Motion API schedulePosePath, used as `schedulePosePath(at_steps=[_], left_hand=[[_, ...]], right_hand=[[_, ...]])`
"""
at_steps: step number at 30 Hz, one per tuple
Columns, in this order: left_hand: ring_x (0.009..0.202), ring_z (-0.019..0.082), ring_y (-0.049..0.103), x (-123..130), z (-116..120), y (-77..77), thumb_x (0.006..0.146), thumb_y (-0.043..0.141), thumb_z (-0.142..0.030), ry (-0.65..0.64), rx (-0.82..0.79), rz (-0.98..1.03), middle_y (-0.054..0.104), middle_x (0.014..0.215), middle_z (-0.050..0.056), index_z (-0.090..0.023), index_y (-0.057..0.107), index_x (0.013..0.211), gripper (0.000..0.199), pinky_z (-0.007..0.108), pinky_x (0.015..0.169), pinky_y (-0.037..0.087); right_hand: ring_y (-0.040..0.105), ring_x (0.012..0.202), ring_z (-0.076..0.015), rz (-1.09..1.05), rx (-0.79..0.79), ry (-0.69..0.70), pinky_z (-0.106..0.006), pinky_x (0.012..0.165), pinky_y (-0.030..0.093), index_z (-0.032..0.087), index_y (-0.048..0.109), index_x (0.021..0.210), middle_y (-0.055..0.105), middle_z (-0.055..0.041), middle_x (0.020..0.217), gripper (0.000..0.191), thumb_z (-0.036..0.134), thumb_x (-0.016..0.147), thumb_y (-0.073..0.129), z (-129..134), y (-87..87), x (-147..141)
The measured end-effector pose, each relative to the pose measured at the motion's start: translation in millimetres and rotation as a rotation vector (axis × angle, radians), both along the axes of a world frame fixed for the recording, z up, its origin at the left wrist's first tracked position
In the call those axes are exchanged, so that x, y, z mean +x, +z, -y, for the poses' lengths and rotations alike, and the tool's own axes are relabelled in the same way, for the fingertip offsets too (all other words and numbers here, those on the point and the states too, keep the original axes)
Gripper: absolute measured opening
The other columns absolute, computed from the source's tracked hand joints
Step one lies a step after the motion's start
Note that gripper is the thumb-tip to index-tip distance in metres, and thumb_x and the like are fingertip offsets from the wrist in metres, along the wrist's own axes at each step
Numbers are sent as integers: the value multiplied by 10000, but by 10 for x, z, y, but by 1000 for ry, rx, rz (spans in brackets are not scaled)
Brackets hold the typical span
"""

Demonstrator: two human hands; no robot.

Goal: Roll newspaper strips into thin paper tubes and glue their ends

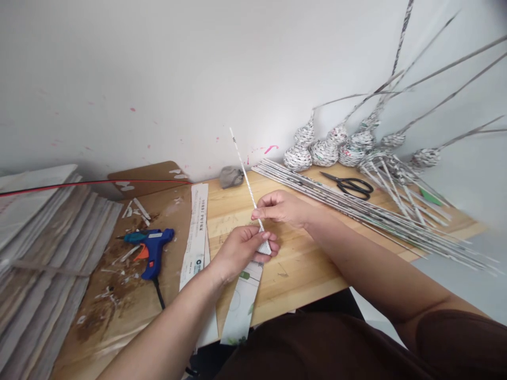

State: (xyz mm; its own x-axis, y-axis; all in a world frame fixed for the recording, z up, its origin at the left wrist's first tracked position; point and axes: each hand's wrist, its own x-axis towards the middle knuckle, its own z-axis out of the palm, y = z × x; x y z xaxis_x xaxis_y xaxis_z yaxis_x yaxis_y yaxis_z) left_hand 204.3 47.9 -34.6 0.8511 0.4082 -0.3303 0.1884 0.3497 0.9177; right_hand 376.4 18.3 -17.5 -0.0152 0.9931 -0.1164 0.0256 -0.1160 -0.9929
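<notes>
A thin rolled newspaper stick (242, 163) slants up from between my hands, its narrow tip pointing away toward the wall. My right hand (279, 208) pinches it partway along with thumb and fingers. Lower down, my left hand (247, 245) grips the stick's wider end, where a loose flap of printed paper shows at the fingertips. A paper strip (242, 303) with green print hangs below my left hand toward the table's front edge. Whether it joins the rolled part is hidden by my fingers.
A blue glue gun (152, 250) lies on stained brown cardboard (106, 316) at left, beside stacked newspapers (47, 253). Long paper strips (194, 227) lie nearby. At right are many paper sticks (340, 203), black scissors (350, 184) and woven gourd shapes (298, 157). A grey lump (231, 177) sits by the wall.
</notes>
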Motion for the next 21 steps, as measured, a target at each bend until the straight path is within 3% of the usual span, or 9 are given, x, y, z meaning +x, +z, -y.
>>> schedulePosePath(at_steps=[3,8,12,17,21], left_hand=[[803,190,655,-1,11,5,776,618,-460,-2,7,-6,687,838,96,-123,652,921,368,312,707,527],[799,188,656,-6,16,6,785,608,-460,-8,9,-10,689,849,100,-128,652,922,362,314,708,527],[804,190,647,-3,19,20,783,610,-452,-31,24,-1,682,849,99,-131,655,909,349,318,707,529],[762,172,636,-10,36,12,797,587,-464,-86,34,-13,676,834,94,-130,658,902,358,306,693,522],[767,173,639,-21,55,-9,799,584,-472,-111,20,-18,677,851,104,-122,660,915,376,308,705,520]], right_hand=[[311,431,-30,-24,21,-98,-187,392,191,121,612,657,443,65,500,336,414,615,771,0,10,-6],[334,442,-36,-33,7,12,-186,377,168,106,690,821,512,24,565,344,430,704,702,-1,8,7],[305,427,-33,-75,9,-110,-183,369,158,121,640,691,439,56,503,304,398,648,758,-14,-25,1],[414,536,-68,-183,40,-41,-181,391,210,132,708,887,528,1,606,342,437,737,678,-8,7,22],[382,504,-47,-261,62,-155,-188,380,163,126,680,718,598,-31,712,287,400,665,751,-22,9,56]])
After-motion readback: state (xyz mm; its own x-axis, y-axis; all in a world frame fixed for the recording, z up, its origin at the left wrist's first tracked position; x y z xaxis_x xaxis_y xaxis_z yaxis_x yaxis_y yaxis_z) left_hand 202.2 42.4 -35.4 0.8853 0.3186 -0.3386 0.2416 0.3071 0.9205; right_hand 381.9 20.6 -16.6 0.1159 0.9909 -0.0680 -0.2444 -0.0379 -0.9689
